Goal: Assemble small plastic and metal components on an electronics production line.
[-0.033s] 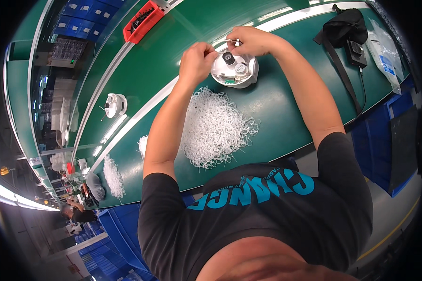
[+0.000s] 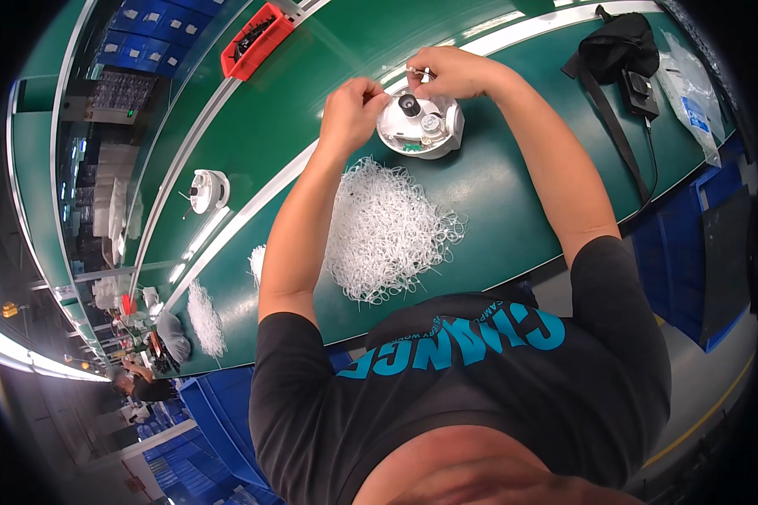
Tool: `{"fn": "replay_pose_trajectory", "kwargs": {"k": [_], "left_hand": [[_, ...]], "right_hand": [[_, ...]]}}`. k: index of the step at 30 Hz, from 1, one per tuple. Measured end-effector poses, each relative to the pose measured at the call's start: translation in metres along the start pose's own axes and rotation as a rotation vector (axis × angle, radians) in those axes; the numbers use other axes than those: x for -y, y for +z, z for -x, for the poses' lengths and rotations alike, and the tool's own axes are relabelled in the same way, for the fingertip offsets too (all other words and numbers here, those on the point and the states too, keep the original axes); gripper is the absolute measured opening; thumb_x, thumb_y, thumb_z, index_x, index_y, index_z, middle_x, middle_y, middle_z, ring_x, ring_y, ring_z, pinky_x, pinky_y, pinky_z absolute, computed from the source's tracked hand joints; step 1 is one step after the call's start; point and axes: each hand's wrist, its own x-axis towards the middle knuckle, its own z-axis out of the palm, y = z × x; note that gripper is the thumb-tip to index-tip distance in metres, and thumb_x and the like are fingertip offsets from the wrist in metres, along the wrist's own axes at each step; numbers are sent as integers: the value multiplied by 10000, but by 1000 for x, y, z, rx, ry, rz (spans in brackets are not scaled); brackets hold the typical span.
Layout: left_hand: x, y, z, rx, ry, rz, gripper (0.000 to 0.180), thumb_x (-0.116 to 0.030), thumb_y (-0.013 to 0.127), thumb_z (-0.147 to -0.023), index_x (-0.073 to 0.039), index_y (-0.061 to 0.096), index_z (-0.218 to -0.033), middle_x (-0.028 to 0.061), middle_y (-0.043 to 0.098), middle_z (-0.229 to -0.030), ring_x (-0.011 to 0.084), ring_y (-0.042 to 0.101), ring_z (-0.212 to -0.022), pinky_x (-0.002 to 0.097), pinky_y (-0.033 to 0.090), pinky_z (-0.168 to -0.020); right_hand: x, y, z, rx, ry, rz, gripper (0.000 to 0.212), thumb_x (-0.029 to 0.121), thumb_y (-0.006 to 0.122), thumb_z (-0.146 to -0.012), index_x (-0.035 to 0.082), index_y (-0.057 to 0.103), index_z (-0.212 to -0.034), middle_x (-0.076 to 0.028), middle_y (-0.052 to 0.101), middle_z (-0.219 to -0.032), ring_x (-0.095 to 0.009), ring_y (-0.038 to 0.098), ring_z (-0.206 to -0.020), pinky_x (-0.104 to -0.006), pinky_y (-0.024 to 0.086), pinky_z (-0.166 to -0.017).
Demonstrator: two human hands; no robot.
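A round white device (image 2: 436, 145) with a black lens barrel and a small green part sits on the green bench in front of me. At its left rim is my left hand (image 2: 353, 112), thumb and fingers pinched together; what they grip is hidden. My right hand (image 2: 455, 74) reaches over the far side of the device with its fingers closed. A small thin whitish piece shows at those fingertips, too small to name. Just nearer than the device lies a pile of thin white looped strips (image 2: 387, 231), partly behind my left forearm.
A second white device (image 2: 207, 191) stands beyond the rail at left. Farther left lies another strip pile (image 2: 204, 318). A red bin (image 2: 258, 40) of dark parts is at the back. At right are a black strapped bag (image 2: 621, 49), a black box (image 2: 638, 97) with a cable, and a clear plastic bag (image 2: 691, 101).
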Motion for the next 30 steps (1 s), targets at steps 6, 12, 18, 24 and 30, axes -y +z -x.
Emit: {"fn": "replay_pose_trajectory", "kwargs": {"k": [6,12,18,24,30], "left_hand": [[3,-6,8,293,-289,417,271,-241,641,-935,24,656,-987,102,689,-910,177,644,-734,329,532,-633],[4,-8,5,384,-551,813,303,-231,547,-993,57,617,-1057,128,682,-935,193,673,-767,310,584,-654],[58,-2,-43,-51,-636,1020,345,-140,451,-1017,170,481,-1167,275,601,-1119,347,676,-900,359,625,-756],[98,2,-64,-349,-614,1229,426,-215,501,-1016,190,497,-1145,254,617,-1015,336,677,-788,345,629,-648],[34,-17,-5,294,-353,596,298,-251,711,-890,25,646,-982,86,651,-854,196,632,-744,292,526,-648]], "right_hand": [[-7,-7,-2,-262,82,-283,347,349,665,-911,46,639,-1077,-71,650,-1009,-167,577,-932,-317,473,-805],[-55,11,-18,-621,133,-381,367,383,638,-926,50,654,-1081,-50,667,-965,-148,598,-872,-299,490,-779],[-73,39,-14,-646,249,-144,318,379,631,-909,82,677,-1014,-76,706,-939,-217,656,-861,-353,513,-767],[-76,42,-15,-640,191,-166,227,296,643,-910,83,678,-981,-41,685,-812,-164,646,-728,-318,504,-701],[-72,33,-18,-697,206,-145,154,170,668,-882,39,649,-963,-104,667,-806,-194,621,-736,-324,495,-685]]}}
